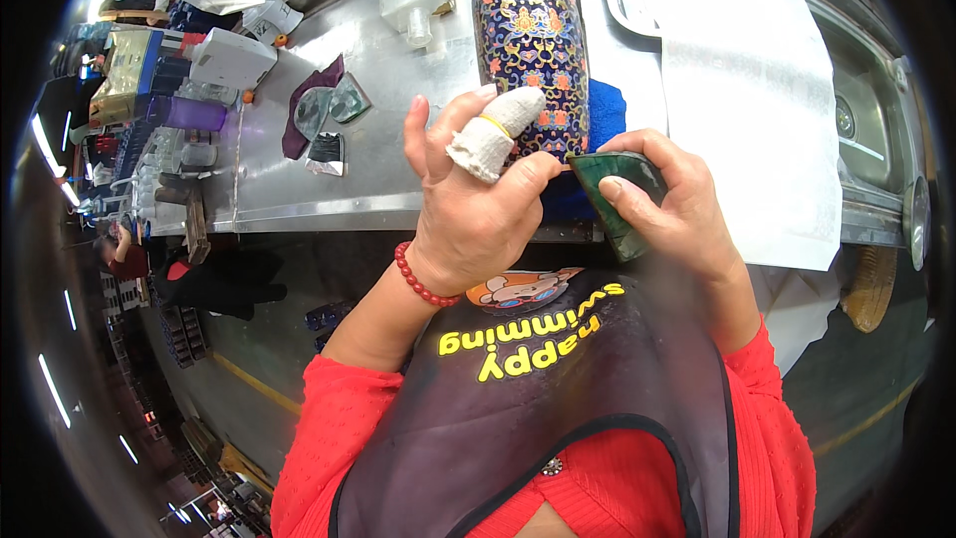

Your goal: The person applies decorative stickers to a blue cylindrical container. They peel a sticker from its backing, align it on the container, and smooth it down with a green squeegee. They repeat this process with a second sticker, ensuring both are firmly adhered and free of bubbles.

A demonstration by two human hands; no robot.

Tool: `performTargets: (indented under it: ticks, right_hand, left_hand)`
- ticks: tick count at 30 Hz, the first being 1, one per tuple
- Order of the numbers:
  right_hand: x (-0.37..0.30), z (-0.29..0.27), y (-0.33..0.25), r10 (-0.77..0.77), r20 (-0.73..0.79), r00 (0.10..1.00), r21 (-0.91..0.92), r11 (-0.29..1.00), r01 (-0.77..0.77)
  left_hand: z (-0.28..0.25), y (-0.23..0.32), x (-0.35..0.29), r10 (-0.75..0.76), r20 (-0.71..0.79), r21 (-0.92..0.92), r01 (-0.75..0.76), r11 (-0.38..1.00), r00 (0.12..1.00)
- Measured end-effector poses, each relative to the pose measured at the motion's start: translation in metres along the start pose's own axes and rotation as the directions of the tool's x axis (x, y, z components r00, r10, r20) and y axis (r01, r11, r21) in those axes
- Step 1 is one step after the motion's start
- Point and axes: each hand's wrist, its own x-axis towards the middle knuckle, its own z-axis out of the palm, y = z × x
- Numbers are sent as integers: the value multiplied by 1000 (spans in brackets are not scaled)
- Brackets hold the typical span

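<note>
Dark green stone (622, 194), navy floral-patterned flask (530, 35), red bead bracelet (416, 279), white cloth (757, 70).

A single head-worn fisheye view looks steeply down from just above the person's chest, close over both hands, facing a steel workbench (329, 189) on the far side. Straight edges bow toward the dark circular rim.

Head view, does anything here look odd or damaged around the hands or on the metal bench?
One oddity: the left hand has a finger wrapped in a white cloth cot tied with a yellow band. The right hand grips a dark green polished stone slab. Rough green stone pieces lie loose on the steel bench, unspilled.
</note>
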Motion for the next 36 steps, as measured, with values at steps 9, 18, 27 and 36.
performTargets:
  ticks: [9,18,27,36]
  right_hand:
    - [1,0,1,-29,19,999,-24,999,29]
    - [1,0,1,-42,15,999,-34,999,42]
    - [7,1,2,-61,22,998,-42,997,62]
    - [12,0,0,-61,71,996,5,998,61]
  left_hand:
    - [2,-4,0,-106,2,-163,105,981,994]
    - [1,-1,1,-71,33,-139,75,987,997]
    - [6,-7,3,-142,-8,-290,133,948,990]
    - [11,-5,4,-214,19,-293,210,933,977]
